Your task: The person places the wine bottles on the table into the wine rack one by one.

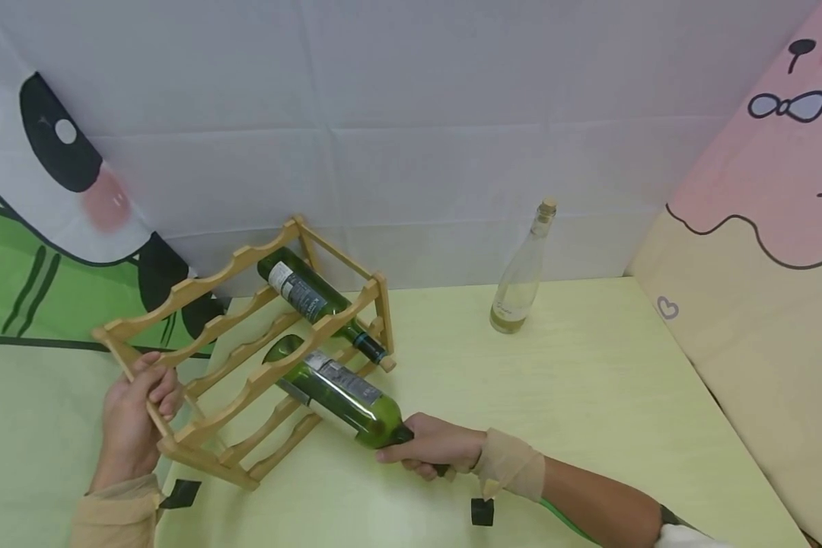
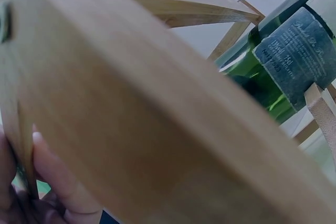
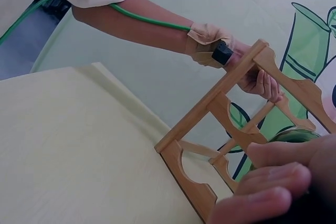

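A wooden wine rack (image 1: 195, 288) with scalloped rails stands tilted on the left of the table. My left hand (image 1: 137, 407) grips the bar at its left end, fingers curled round the wood. With my right hand (image 1: 438, 444) I hold a green wine bottle (image 1: 345, 399) by its neck. Its base end reaches in among the rack's lower rails, below the front top rail. On the top tier lies another green bottle (image 1: 304, 293), its corked neck over the front rail. The left wrist view shows a dark label (image 2: 296, 51) on a green bottle close up.
A clear corked bottle (image 1: 520, 285) with a little pale liquid stands upright toward the back of the pale yellow table (image 1: 575, 411). Behind the table hangs a light cloth backdrop (image 1: 438, 137) with cartoon prints. A patterned side panel (image 1: 753, 320) borders the table on the right.
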Demonstrator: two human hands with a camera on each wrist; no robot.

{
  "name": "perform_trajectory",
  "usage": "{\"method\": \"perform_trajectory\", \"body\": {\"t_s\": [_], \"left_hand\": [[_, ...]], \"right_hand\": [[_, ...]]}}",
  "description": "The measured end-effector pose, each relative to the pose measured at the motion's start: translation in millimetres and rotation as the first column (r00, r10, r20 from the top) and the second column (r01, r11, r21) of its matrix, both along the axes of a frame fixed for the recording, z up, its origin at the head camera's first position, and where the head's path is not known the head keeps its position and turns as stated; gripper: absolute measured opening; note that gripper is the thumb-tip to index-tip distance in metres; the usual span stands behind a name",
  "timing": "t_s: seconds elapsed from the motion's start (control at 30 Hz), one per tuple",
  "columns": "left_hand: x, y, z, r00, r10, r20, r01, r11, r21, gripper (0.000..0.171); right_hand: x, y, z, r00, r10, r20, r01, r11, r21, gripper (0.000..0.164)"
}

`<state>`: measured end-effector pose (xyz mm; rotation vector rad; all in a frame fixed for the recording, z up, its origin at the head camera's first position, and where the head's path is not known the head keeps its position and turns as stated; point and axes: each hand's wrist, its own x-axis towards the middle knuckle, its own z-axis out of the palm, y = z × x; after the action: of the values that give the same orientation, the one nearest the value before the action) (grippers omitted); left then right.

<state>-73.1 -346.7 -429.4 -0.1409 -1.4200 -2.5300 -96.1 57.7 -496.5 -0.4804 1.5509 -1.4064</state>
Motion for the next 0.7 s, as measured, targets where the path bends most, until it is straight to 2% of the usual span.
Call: {"method": "perform_trajectory", "body": {"t_s": [0.3,0.53,0.7], "left_hand": [[0.7,0.6,0.7,1.0,-0.008,-0.005,0.008,1.0,0.027,0.011],[1.0,0.7,1.3,1.0,-0.005,0.001,0.005,1.0,0.0,0.011],[-0.6,1.1,0.0,1.0,-0.009,-0.012,0.009,1.0,-0.005,0.01]], "right_hand": [[0.0,-12.9,1.2,1.0,-0.02,0.019,0.02,1.0,-0.003,0.022],[-2.5,-21.8,0.6,0.998,-0.016,0.06,0.019,0.999,-0.051,0.018],[-0.9,-22.6,0.9,0.998,-0.025,0.057,0.029,0.998,-0.059,0.018]]}}
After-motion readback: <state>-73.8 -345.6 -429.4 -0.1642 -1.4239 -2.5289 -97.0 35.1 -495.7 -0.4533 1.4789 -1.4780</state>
